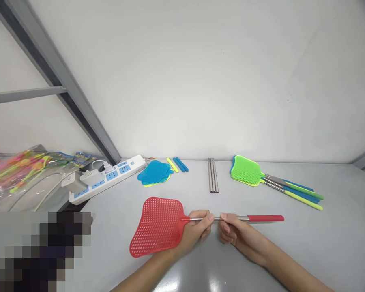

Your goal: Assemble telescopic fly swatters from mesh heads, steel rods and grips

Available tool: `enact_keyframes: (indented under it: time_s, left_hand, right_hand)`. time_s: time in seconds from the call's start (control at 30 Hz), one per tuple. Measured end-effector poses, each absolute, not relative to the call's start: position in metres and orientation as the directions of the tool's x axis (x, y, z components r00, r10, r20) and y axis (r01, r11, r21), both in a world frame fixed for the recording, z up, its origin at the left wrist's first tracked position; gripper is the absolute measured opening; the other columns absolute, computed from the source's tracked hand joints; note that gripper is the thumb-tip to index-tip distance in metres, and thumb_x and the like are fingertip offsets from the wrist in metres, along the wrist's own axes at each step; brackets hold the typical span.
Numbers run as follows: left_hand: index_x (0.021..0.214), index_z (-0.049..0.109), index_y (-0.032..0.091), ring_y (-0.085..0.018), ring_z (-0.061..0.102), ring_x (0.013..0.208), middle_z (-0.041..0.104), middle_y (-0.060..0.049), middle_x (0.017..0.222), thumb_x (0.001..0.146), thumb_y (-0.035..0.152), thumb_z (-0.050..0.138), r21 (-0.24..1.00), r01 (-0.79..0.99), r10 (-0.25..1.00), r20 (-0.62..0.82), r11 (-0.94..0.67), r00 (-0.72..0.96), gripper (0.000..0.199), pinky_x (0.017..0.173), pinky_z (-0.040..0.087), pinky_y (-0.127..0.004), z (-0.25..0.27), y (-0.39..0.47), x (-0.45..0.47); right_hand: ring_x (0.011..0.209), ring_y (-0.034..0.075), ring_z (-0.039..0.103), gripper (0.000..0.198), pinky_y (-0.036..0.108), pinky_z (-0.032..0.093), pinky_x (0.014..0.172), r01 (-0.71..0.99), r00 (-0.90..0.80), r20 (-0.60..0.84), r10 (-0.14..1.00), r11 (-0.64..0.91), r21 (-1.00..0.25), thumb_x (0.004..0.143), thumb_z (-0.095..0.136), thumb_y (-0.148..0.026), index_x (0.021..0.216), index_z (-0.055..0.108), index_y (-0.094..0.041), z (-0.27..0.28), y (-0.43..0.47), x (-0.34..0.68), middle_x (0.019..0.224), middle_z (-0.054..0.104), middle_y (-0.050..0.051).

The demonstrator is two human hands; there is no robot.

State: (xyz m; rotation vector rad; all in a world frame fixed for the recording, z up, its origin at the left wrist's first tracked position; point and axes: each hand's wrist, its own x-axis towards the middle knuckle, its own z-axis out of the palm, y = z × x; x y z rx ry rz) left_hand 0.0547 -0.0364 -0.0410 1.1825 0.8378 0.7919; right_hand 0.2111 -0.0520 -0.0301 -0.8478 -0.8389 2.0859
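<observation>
A red fly swatter (pixel 159 225) with a perforated head and a metal rod is held level above the grey table. My left hand (pixel 197 227) pinches the thin rod close to the red head. Just to its right, my right hand (pixel 231 229) grips the rod's thicker part, between the middle and the red handle sleeve. A small gap separates the two hands. Behind them lie several metal rods (pixel 213 176) side by side. Blue swatter heads (pixel 154 172) are stacked at the back left, with a yellow one partly showing beneath.
A yellow sleeve (pixel 172 165) and blue sleeves (pixel 180 164) lie near the wall. Swatters with green heads (pixel 247 170) are piled at the back right. A white power strip (pixel 109 178) with plugs and cables, and plastic-bagged items (pixel 27 174), occupy the left.
</observation>
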Motion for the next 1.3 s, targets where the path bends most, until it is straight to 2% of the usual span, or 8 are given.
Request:
enact_keyframes:
  time_s: [0.27, 0.6, 0.83, 0.9, 0.97, 1.03, 1.1, 1.3]
  left_hand:
    - [0.058, 0.052, 0.013, -0.005, 0.030, 0.033, 0.038, 0.005, 0.041, 0.078, 0.043, 0.038, 0.977, 0.020, 0.781, -0.180, 0.210, 0.599, 0.039, 0.033, 0.022, -0.019, -0.037, -0.037, 0.051]
    - [0.061, 0.052, 0.013, -0.008, 0.043, 0.039, 0.040, 0.005, 0.039, 0.077, 0.041, 0.043, 0.993, 0.009, 0.876, -0.106, 0.115, 0.471, 0.033, 0.046, 0.039, -0.021, -0.035, -0.037, 0.050]
    - [0.066, 0.053, 0.014, -0.014, 0.057, 0.056, 0.060, -0.005, 0.066, 0.081, 0.038, 0.034, 1.000, -0.004, 0.798, -0.022, 0.030, 0.603, 0.035, 0.054, 0.044, -0.025, -0.027, -0.039, 0.048]
    - [0.068, 0.054, 0.014, -0.014, 0.057, 0.060, 0.061, -0.006, 0.070, 0.084, 0.036, 0.028, 0.997, 0.049, 0.771, 0.017, -0.062, 0.636, 0.038, 0.058, 0.043, -0.025, -0.025, -0.038, 0.045]
    - [0.069, 0.057, 0.015, -0.013, 0.056, 0.064, 0.061, -0.005, 0.070, 0.085, 0.032, 0.025, 0.956, 0.145, 0.733, 0.092, -0.253, 0.674, 0.039, 0.067, 0.040, -0.026, -0.023, -0.034, 0.041]
    - [0.071, 0.059, 0.018, -0.014, 0.053, 0.069, 0.060, -0.004, 0.069, 0.084, 0.029, 0.029, 0.833, 0.257, 0.671, 0.171, -0.489, 0.721, 0.035, 0.074, 0.034, -0.027, -0.022, -0.028, 0.036]
    - [0.072, 0.060, 0.021, -0.013, 0.050, 0.063, 0.057, -0.003, 0.064, 0.084, 0.028, 0.031, 0.706, 0.306, 0.612, 0.225, -0.639, 0.758, 0.033, 0.070, 0.031, -0.025, -0.024, -0.023, 0.034]
    - [0.071, 0.058, 0.020, -0.013, 0.041, 0.056, 0.050, -0.002, 0.059, 0.082, 0.029, 0.034, 0.549, 0.348, 0.566, 0.294, -0.760, 0.771, 0.028, 0.061, 0.028, -0.024, -0.032, -0.020, 0.035]
  right_hand:
    - [0.052, 0.010, 0.036, 0.034, 0.025, 0.027, 0.056, -0.363, -0.527, -0.252, 0.812, -0.482, -0.797, 0.077, 0.046, -0.036, 0.051, 0.044, -0.015, -0.027, -0.056, 0.197, 0.051, 0.038, -0.002]
    - [0.058, 0.014, 0.046, 0.036, 0.026, 0.029, 0.056, -0.413, -0.544, -0.195, 0.816, -0.463, -0.784, 0.080, 0.041, -0.033, 0.049, 0.043, -0.015, -0.032, -0.052, 0.187, 0.050, 0.042, 0.001]
    - [0.048, 0.010, 0.038, 0.043, 0.025, 0.028, 0.053, -0.395, -0.566, -0.237, 0.789, -0.512, -0.762, 0.077, 0.041, -0.048, 0.051, 0.045, -0.014, -0.038, -0.049, 0.189, 0.045, 0.035, -0.003]
    - [0.047, 0.010, 0.038, 0.044, 0.025, 0.027, 0.052, -0.394, -0.573, -0.226, 0.788, -0.506, -0.767, 0.077, 0.040, -0.048, 0.050, 0.045, -0.014, -0.039, -0.049, 0.189, 0.042, 0.033, -0.004]
    - [0.046, 0.010, 0.037, 0.046, 0.025, 0.027, 0.052, -0.382, -0.578, -0.228, 0.783, -0.507, -0.773, 0.077, 0.040, -0.049, 0.049, 0.046, -0.014, -0.039, -0.050, 0.189, 0.040, 0.032, -0.004]
    - [0.045, 0.010, 0.037, 0.045, 0.025, 0.027, 0.052, -0.370, -0.573, -0.246, 0.781, -0.515, -0.773, 0.076, 0.042, -0.049, 0.048, 0.046, -0.014, -0.038, -0.050, 0.190, 0.039, 0.031, -0.004]
    - [0.045, 0.010, 0.036, 0.043, 0.025, 0.027, 0.052, -0.364, -0.565, -0.264, 0.782, -0.523, -0.771, 0.075, 0.044, -0.047, 0.047, 0.046, -0.014, -0.038, -0.050, 0.190, 0.039, 0.031, -0.004]
    - [0.045, 0.009, 0.036, 0.041, 0.025, 0.026, 0.052, -0.358, -0.552, -0.320, 0.770, -0.565, -0.743, 0.076, 0.044, -0.037, 0.042, 0.042, -0.014, -0.036, -0.051, 0.194, 0.038, 0.032, -0.004]
